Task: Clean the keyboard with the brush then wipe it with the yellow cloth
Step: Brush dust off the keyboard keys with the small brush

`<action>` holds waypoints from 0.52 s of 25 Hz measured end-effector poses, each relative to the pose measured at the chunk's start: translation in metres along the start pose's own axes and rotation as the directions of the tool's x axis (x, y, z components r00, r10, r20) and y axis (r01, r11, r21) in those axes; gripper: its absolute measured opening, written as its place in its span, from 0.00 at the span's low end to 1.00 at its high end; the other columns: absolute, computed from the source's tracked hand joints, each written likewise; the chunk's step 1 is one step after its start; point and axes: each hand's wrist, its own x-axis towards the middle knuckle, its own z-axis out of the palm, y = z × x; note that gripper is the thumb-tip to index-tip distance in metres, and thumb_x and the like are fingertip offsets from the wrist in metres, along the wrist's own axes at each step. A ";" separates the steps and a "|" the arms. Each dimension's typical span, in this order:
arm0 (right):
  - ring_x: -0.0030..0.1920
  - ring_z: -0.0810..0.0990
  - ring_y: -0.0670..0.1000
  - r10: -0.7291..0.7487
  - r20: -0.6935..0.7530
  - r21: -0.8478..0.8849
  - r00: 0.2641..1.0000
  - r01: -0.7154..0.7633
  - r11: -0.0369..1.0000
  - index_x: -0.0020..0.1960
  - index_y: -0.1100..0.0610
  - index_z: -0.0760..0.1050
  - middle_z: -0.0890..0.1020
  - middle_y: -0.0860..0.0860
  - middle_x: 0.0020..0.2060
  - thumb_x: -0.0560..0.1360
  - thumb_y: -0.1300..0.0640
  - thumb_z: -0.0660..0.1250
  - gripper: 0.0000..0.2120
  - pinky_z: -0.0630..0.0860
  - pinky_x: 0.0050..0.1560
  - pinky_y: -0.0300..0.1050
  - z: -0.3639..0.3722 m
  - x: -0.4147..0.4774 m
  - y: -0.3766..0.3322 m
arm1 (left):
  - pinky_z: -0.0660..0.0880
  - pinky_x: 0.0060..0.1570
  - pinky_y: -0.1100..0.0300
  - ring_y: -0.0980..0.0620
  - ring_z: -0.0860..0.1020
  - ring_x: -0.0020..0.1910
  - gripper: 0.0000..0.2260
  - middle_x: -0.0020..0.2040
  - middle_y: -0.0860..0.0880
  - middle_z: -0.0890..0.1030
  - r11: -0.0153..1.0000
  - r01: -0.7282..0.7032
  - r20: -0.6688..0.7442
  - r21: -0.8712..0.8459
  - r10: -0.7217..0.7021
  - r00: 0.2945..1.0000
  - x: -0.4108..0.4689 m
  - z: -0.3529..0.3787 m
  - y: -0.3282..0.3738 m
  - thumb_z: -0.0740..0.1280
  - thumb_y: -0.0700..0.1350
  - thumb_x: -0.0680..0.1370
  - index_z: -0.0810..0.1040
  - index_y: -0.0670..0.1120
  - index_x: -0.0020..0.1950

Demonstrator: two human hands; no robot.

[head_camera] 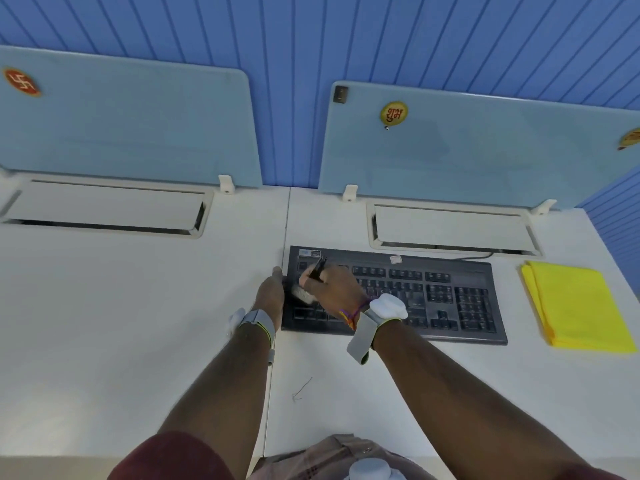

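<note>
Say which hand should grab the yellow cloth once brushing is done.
Right, probably. The yellow cloth lies just past the keyboard's right end, on the right hand's side, though that hand holds the brush. The left hand braces the keyboard's far left edge.

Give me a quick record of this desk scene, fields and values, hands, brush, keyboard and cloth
surface: white desk
keyboard: black, flat on the desk
right hand: holds the brush, bristles down on the keyboard's left end
left hand: flat against the keyboard's left edge
yellow cloth: folded, right of the keyboard, untouched
stage: brushing, wiping not yet begun
</note>
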 end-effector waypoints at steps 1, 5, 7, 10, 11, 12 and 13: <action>0.44 0.81 0.51 0.026 0.001 0.047 1.000 -0.026 0.999 0.50 0.57 0.81 0.84 0.51 0.42 0.79 0.53 0.63 0.11 0.77 0.50 0.49 0.001 -0.008 0.005 | 0.75 0.74 0.38 0.37 0.81 0.67 0.41 0.66 0.41 0.85 1.000 -0.001 -0.005 0.018 0.001 1.000 0.030 -0.002 -0.011 0.57 0.73 0.71 0.80 0.45 0.71; 0.39 0.80 0.51 0.222 -0.291 0.265 0.931 -0.144 0.953 0.44 0.55 0.81 0.81 0.46 0.33 0.77 0.55 0.65 0.08 0.74 0.45 0.45 -0.018 -0.043 0.061 | 0.73 0.76 0.39 0.34 0.78 0.72 0.40 0.72 0.38 0.81 0.966 -0.073 -0.079 0.249 0.095 0.992 0.007 0.010 0.008 0.54 0.69 0.78 0.76 0.40 0.75; 0.38 0.80 0.54 0.389 -0.420 0.381 0.820 -0.231 0.896 0.41 0.56 0.80 0.81 0.51 0.33 0.76 0.53 0.65 0.10 0.73 0.43 0.45 -0.041 -0.062 0.097 | 0.74 0.75 0.38 0.32 0.76 0.74 0.30 0.74 0.34 0.78 0.920 -0.122 -0.113 0.373 0.175 0.978 -0.033 0.029 0.021 0.54 0.57 0.85 0.73 0.36 0.75; 0.42 0.81 0.61 0.555 -0.598 0.432 0.579 -0.351 0.831 0.42 0.62 0.79 0.83 0.60 0.38 0.75 0.49 0.63 0.16 0.75 0.44 0.49 -0.075 -0.099 0.152 | 0.63 0.80 0.39 0.33 0.66 0.79 0.32 0.79 0.33 0.68 0.819 -0.017 -0.322 0.574 0.245 0.915 -0.066 0.055 0.029 0.55 0.59 0.86 0.65 0.36 0.79; 0.43 0.81 0.63 0.595 -0.649 0.479 0.474 -0.352 0.804 0.44 0.64 0.79 0.83 0.62 0.39 0.75 0.49 0.63 0.17 0.76 0.45 0.52 -0.088 -0.118 0.170 | 0.61 0.79 0.39 0.34 0.65 0.79 0.32 0.79 0.33 0.66 0.773 -0.003 -0.356 0.634 0.296 0.886 -0.077 0.074 0.028 0.56 0.60 0.86 0.63 0.35 0.79; 0.43 0.81 0.66 0.600 -0.698 0.492 0.391 -0.347 0.799 0.46 0.65 0.79 0.82 0.63 0.39 0.76 0.52 0.62 0.16 0.77 0.44 0.54 -0.099 -0.134 0.183 | 0.62 0.77 0.38 0.34 0.65 0.78 0.32 0.77 0.33 0.66 0.735 -0.024 -0.362 0.678 0.361 0.860 -0.088 0.091 0.026 0.58 0.59 0.85 0.63 0.35 0.78; 0.42 0.80 0.68 0.588 -0.732 0.493 0.344 -0.329 0.806 0.46 0.66 0.79 0.81 0.64 0.38 0.75 0.55 0.62 0.14 0.77 0.42 0.56 -0.104 -0.140 0.189 | 0.63 0.76 0.37 0.33 0.65 0.76 0.31 0.76 0.33 0.66 0.708 -0.065 -0.366 0.703 0.439 0.821 -0.093 0.099 0.024 0.60 0.58 0.85 0.63 0.35 0.77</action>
